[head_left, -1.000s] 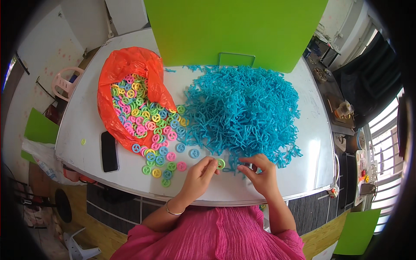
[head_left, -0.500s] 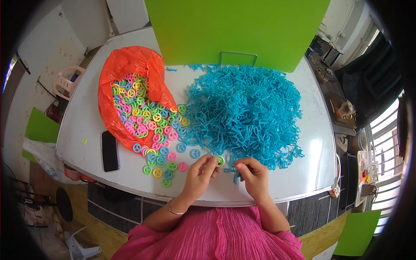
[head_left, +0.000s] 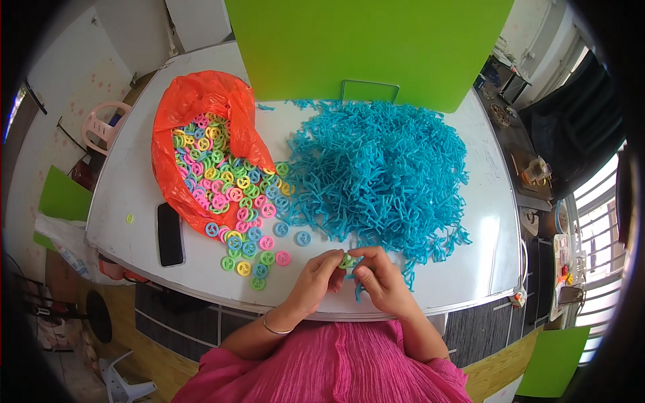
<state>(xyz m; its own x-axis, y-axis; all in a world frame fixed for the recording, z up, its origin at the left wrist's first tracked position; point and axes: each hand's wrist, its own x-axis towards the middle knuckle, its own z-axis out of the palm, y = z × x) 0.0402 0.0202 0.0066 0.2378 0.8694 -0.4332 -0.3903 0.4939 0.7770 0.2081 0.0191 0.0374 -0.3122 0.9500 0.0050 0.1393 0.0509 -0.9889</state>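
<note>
My left hand [head_left: 317,277] and my right hand [head_left: 383,277] meet near the front edge of the white table [head_left: 470,269]. Together they pinch a small green plastic ring [head_left: 348,260] at their fingertips. A blue plastic stick piece [head_left: 359,290] pokes out below my right hand. Just beyond the hands lies a big heap of blue stick pieces [head_left: 379,174]. To the left, an orange plastic bag [head_left: 195,134] spills several pastel rings [head_left: 235,195] across the table.
A black phone [head_left: 169,234] lies flat at the table's left front. A green upright board [head_left: 369,47] with a wire stand backs the table. One stray ring [head_left: 130,218] sits near the left edge. A pink plastic chair [head_left: 101,124] stands beside the table.
My right hand has moved left from the edge of the blue heap to meet my left hand. Both hands have closed in on the green ring.
</note>
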